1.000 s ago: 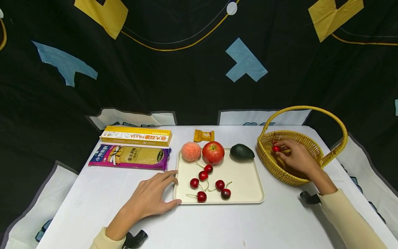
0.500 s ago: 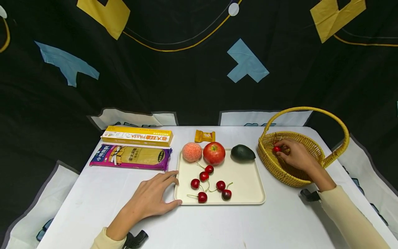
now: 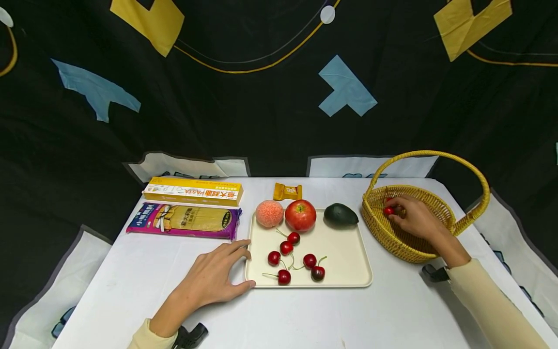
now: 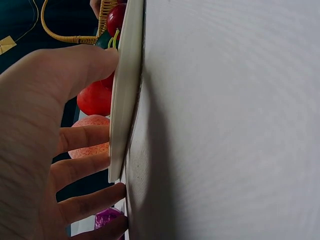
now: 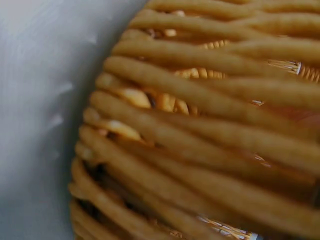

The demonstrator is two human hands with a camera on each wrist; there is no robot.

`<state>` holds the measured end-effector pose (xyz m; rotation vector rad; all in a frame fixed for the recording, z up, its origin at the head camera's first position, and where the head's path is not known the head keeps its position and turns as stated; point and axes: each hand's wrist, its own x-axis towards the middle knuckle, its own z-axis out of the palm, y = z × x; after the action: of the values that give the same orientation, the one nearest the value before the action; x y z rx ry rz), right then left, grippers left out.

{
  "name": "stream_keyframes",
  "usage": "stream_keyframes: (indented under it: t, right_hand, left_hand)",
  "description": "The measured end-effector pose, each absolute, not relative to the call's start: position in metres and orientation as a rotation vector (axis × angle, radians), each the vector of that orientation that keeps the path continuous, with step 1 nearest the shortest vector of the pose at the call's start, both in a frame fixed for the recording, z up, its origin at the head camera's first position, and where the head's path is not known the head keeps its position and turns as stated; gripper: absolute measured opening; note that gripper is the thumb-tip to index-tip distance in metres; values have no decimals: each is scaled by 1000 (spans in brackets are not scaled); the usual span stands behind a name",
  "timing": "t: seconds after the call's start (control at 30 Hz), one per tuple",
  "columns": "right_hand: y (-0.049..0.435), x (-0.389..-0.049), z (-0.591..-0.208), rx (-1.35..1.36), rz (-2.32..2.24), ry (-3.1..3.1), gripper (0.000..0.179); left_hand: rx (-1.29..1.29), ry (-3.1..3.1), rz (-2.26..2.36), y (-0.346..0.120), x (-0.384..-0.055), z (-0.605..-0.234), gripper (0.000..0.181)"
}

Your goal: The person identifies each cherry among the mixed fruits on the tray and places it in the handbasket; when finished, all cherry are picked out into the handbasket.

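Note:
My left hand (image 3: 213, 276) rests at the left end of a cream tray (image 3: 344, 261), its thumb at the near corner and straight fingers along the left edge. In the left wrist view the thumb tip touches the rim of the tray (image 4: 127, 85). Several stemmed cherries (image 3: 286, 247) lie on the tray, with a red apple (image 3: 301, 215), a rough pink-orange round fruit (image 3: 269, 214) and a dark green avocado (image 3: 340, 215) along its far side. Inside a wicker basket (image 3: 392, 245), my right hand (image 3: 414, 218) pinches a red cherry (image 3: 388, 211); another bit of red shows behind its fingers.
Back left are a yellow pasta box (image 3: 192, 191) and a purple pack of spaghetti (image 3: 183, 220). A small orange-yellow wrapped packet (image 3: 287, 191) lies behind the tray. The basket's tall handle (image 3: 436, 154) arches beyond the right hand. Woven basket wall (image 5: 200, 125) fills most of the right wrist view.
The cherry at the right fingertips sits slightly lower, and more red shows above it. The left hand and the tray stay put; the head view shifts a little.

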<state>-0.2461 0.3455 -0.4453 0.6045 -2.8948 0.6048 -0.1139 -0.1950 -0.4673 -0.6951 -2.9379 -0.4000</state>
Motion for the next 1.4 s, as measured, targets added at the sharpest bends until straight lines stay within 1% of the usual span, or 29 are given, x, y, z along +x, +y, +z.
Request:
stream_keyframes:
  t: [0.2,0.4,0.77,1.0,1.3,1.4]
  right_hand:
    - [344,-246,-443,602,581,-2904,27]
    - [338,-243,-436,580,562,-2916,29]
    - [311,-228,-419,590,565,-2818,31]
    - [294,-220,-416,648,604,-2685,27]
    - [273,-210,-415,668,642,-2656,26]
    - [263,-208,-418,711,650,-2649,27]
  left_hand:
    - [-693,-2940,-405,-195,-114,-468,48]
    - [-696,-2944,-398,-195,-114,-467,49]
    - [-701,-2937,-407,-195,-114,-466,49]
    - [-702,-2935,-399,-195,-114,-467,49]
    - [-702,-2936,-401,-195,-114,-467,49]
    - [-697,-2940,-400,-195,-114,-467,50]
